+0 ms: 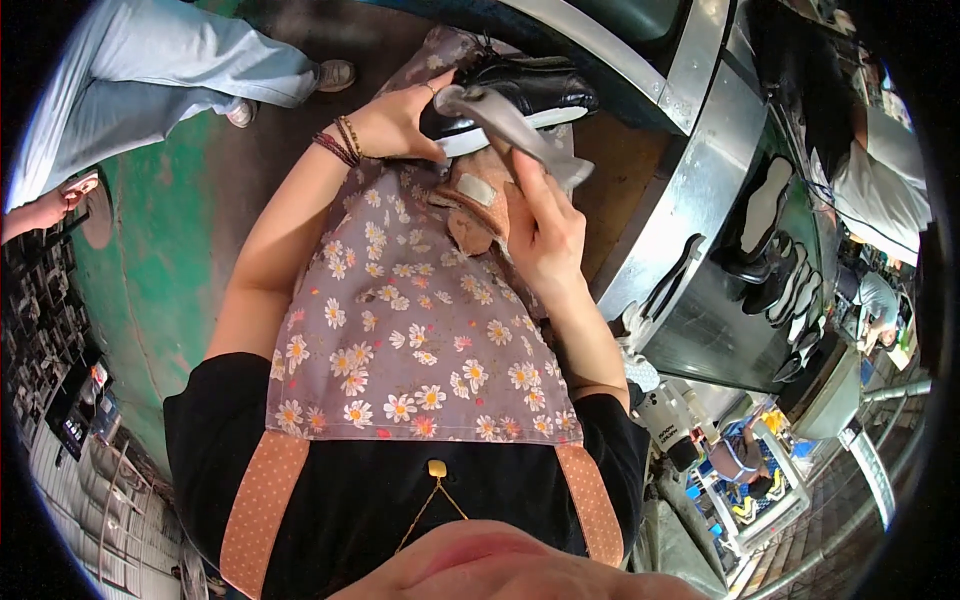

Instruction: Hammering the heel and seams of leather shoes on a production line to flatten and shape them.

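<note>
A black lace-up shoe [545, 78] with a white sole lies on its side over my lap. My left hand [402, 122] is closed round one end of it, thumb by the sole. My right hand [548, 225] grips a cobbler's hammer [515, 122], its forefinger stretched up along the handle. The grey metal head, slightly blurred, has one rounded end and one flared end. It crosses in front of the shoe and hides part of it; I cannot tell whether they touch. Beneath, a worn tan piece with a pale patch [477, 190] rests on my flowered apron [400, 330].
To my right runs a metal-edged conveyor [650, 220] with a dark belt carrying several black shoes with white soles [768, 205]. A person in light jeans [190, 55] stands at the far left on the green floor [160, 290]. Other people sit across the belt. A bottle [665, 425] is by my right elbow.
</note>
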`<state>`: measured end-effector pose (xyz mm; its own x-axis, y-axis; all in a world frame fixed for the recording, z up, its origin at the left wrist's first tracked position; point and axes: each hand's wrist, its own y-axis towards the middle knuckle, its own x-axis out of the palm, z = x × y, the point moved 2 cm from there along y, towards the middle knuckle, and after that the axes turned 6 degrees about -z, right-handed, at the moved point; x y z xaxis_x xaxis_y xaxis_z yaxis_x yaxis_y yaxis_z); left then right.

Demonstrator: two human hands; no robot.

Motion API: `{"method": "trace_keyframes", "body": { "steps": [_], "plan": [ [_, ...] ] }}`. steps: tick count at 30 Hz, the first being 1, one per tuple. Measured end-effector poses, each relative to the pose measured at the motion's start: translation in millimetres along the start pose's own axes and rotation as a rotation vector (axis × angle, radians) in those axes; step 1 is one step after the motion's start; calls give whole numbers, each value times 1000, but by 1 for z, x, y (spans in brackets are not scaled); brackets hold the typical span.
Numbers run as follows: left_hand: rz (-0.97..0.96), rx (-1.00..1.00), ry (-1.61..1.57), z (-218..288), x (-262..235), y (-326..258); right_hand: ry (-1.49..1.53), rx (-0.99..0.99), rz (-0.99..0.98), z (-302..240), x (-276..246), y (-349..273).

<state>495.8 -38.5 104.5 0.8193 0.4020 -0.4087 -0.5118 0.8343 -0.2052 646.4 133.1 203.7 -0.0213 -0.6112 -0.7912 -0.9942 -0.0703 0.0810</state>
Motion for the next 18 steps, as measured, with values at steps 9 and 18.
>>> {"method": "trace_keyframes", "body": {
  "steps": [9,18],
  "plan": [
    [82,46,101,-18,7,0,-11,37,-92,-1,-9,18],
    [23,-79,90,-16,9,1,-107,47,-140,6,-1,21]
  ]
}}
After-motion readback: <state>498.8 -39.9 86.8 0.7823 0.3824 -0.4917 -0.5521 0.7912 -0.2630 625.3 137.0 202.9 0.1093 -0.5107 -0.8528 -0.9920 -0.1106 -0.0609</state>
